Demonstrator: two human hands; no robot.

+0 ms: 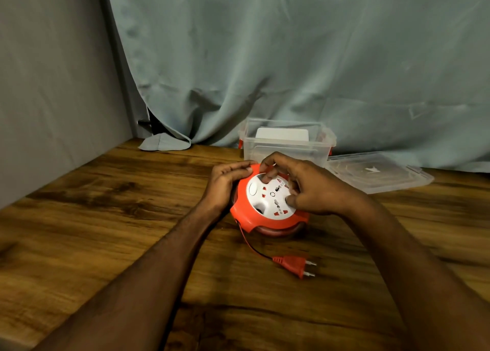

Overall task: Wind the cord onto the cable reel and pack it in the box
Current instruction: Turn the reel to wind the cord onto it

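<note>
An orange cable reel [244, 212] with a white socket face lies flat on the wooden table. My left hand [225, 183] grips its far left rim. My right hand [310, 189] rests on top, fingers pressed on the white face. A short length of red and black cord [249, 244] leaves the reel's near left side. It ends in a red two-pin plug [294, 265] lying on the table in front of the reel. A clear plastic box [286, 145] with red clips stands open just behind the reel.
The box's clear lid [379, 171] lies flat to the right of the box. A grey-green curtain [291, 59] hangs behind the table and a grey wall stands at the left. The wooden table [106, 218] stretches left and toward me.
</note>
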